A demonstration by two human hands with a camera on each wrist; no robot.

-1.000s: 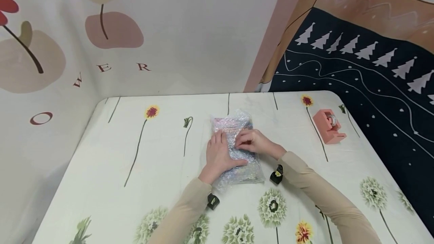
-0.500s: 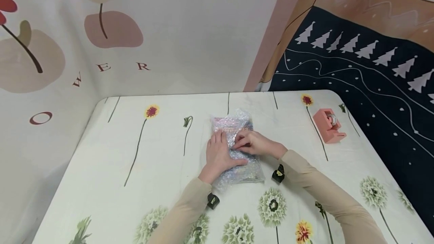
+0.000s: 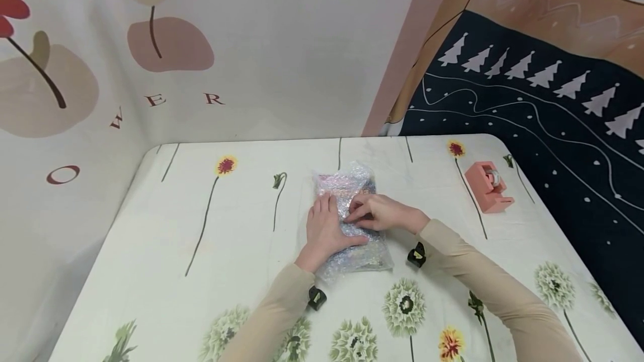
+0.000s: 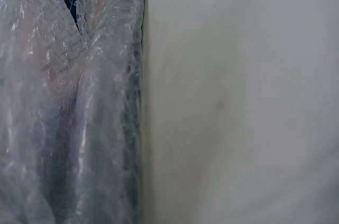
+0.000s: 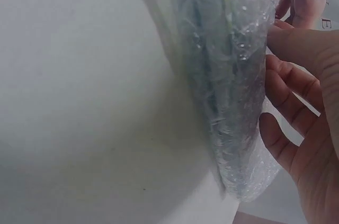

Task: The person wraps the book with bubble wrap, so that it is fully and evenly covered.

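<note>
I am pressing my left hand [image 3: 326,229] flat on the bubble-wrapped parcel [image 3: 352,219], fingers straight and lying together, thumb spread toward the near end; my right hand [image 3: 379,212] is lying over the parcel's right half with its fingertips [image 3: 352,215] curled down and pinching at the wrap beside my left fingers; whether they are gripping a flap or a strip of tape, I cannot tell. The parcel is lying flat at the middle of the flowered table [image 3: 201,250], its long side running away from me.

Against the frames of a second ago, little is altering; my left hand is staying where it was; my right fingertips are edging a touch leftward over the wrap, and my right forearm is swinging slightly outward; the parcel itself is not shifting. I am judging from this that the wrap is still being held closed and smoothed, not yet secured; the pink tape dispenser [image 3: 488,187] is standing well apart at the right edge, untouched.

The head view is giving the whole layout: both hands, the dispenser, the printed backdrop. The left wrist view is showing only the parcel's edge [image 4: 79,118] close up against bare cloth, no fingers identifiable. The right wrist view is showing the parcel's thin side [image 5: 233,91] and my right fingers [image 5: 288,89] bearing against the wrap, which the head view is hiding.
</note>
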